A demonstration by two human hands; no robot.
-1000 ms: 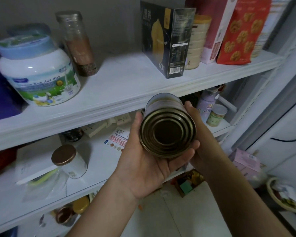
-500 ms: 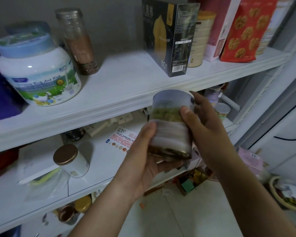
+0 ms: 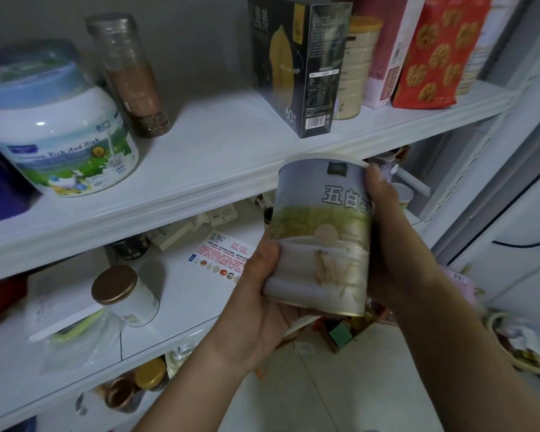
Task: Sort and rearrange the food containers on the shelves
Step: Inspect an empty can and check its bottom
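**Item:** 1 tin (image 3: 321,238), grey-and-green label with a wheat motif.

**Position:** in the air, near upright with a slight tilt, label toward the camera. It sits just in front of the upper shelf (image 3: 219,157) edge and rests on neither shelf.

**Grip:** 2 hands, both wrapped round the tin.
- Left hand (image 3: 262,310): cups the lower left side, thumb on the label, fingers curled under the base.
- Right hand (image 3: 390,244): clasps the right side, thumb near the top rim. Its fingers are hidden behind the tin.

**Upper shelf, left to right:** tub (image 3: 60,141), glass jar (image 3: 131,79), a bare stretch, black box (image 3: 290,67), red bag (image 3: 434,51).

**Lower shelf** (image 3: 184,294)**:** 1 gold-lid jar (image 3: 125,294) and a leaflet (image 3: 222,260).

**Step (judged):** the tin is in hand and not yet shelved.

**Next move calls for:**
- Choosing a slot. The bare stretch between the glass jar and the black box looks likeliest.
- Lifting the base above the shelf lip.
- Setting the tin flat with the label outward.
- Letting go only once it stands.
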